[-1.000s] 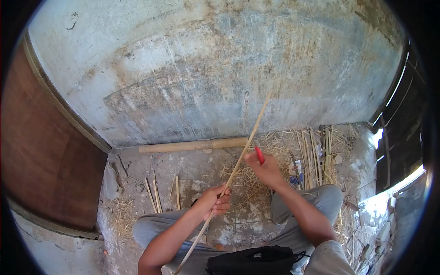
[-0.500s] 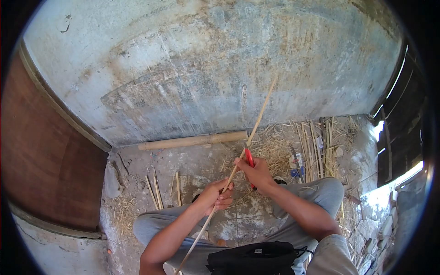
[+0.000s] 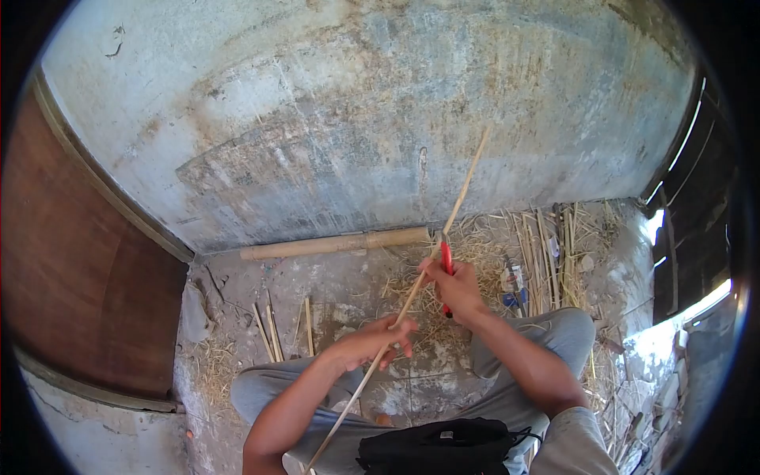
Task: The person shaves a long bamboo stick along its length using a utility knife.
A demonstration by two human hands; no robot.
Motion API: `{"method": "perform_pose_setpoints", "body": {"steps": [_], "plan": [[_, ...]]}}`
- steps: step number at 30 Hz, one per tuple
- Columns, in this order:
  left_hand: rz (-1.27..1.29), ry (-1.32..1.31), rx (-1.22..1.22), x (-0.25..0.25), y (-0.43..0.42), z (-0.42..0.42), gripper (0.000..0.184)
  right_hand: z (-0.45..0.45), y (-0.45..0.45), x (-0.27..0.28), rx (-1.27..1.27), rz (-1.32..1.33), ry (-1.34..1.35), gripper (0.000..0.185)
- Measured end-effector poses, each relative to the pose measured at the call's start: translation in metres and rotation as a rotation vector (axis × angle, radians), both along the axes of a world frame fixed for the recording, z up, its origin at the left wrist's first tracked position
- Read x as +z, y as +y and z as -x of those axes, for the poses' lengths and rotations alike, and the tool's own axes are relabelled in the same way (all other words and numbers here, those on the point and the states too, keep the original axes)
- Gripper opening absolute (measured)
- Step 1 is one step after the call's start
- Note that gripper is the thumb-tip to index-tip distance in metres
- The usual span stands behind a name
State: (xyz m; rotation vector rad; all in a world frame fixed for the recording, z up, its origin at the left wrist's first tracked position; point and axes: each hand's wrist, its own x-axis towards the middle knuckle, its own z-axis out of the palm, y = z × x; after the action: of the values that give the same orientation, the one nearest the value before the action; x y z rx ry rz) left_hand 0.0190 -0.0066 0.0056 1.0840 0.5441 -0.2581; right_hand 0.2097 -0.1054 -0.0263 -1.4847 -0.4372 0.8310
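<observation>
A long thin bamboo strip [image 3: 412,298] runs diagonally from my lap up toward the wall. Near its middle my left hand [image 3: 370,346] is curled loosely around it, the fingertips a little apart. Higher up, my right hand [image 3: 457,291] is closed on a red cutter knife [image 3: 446,260], and its thumb and fingers also pinch the strip. The knife's upper end is against or just beside the strip; its blade is too small to make out clearly.
A thick bamboo pole [image 3: 336,243] lies along the wall base. Split strips [image 3: 546,257] and shavings [image 3: 475,257] cover the floor at right, beside a blue-and-white packet [image 3: 514,289]. Several short strips [image 3: 309,326] lie at left. A black bag [image 3: 435,447] rests on my lap.
My right hand has moved slightly up and right with the cutter knife, and the strip's upper end has shifted right. My left hand's fingers have loosened around the strip.
</observation>
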Motion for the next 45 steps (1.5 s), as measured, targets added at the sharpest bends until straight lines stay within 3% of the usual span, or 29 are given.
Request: {"method": "perform_pose_setpoints", "body": {"steps": [2,6,9,11,14,17,21,24,26,30,32,42,45], "plan": [[-0.248,-0.093,-0.272,-0.007,0.002,0.008,0.042,-0.009,0.001,0.000,-0.069,-0.096,0.049,0.025],[-0.265,0.048,-0.504,-0.020,0.006,0.017,0.034,-0.022,-0.003,0.007,-0.106,-0.067,0.053,0.026],[-0.269,-0.015,-0.408,-0.015,0.002,0.015,0.032,-0.019,-0.006,0.013,-0.122,-0.116,0.037,0.026],[-0.095,-0.068,-0.237,-0.012,0.001,0.010,0.034,-0.013,-0.009,0.014,0.017,0.052,-0.031,0.025],[-0.154,-0.045,-0.147,-0.002,-0.006,0.004,0.037,0.001,-0.004,0.003,0.044,-0.111,-0.097,0.023],[-0.154,-0.016,-0.110,-0.005,-0.011,0.000,0.036,-0.003,-0.002,0.007,0.009,-0.130,0.005,0.022],[-0.237,0.015,-0.103,-0.009,-0.019,0.002,0.039,-0.023,0.002,0.005,-0.049,-0.126,-0.090,0.019],[-0.222,0.118,-0.003,-0.007,-0.022,0.004,0.041,-0.029,0.004,0.001,0.030,-0.077,-0.258,0.024],[-0.323,0.040,0.121,-0.016,-0.023,0.004,0.042,-0.010,-0.011,0.030,0.142,0.149,-0.764,0.028],[-0.436,0.071,0.127,-0.021,-0.019,0.004,0.039,0.020,-0.027,0.022,0.271,0.215,-0.996,0.024],[-0.492,0.003,0.057,-0.030,-0.018,0.004,0.036,0.029,-0.030,0.017,0.263,0.286,-1.274,0.018],[-0.472,0.039,0.137,-0.032,-0.022,0.002,0.045,0.027,-0.030,0.006,0.202,0.511,-1.273,0.016],[-0.547,0.031,0.076,-0.036,-0.022,0.003,0.036,0.025,-0.026,-0.002,0.181,0.538,-1.301,0.015]]}}
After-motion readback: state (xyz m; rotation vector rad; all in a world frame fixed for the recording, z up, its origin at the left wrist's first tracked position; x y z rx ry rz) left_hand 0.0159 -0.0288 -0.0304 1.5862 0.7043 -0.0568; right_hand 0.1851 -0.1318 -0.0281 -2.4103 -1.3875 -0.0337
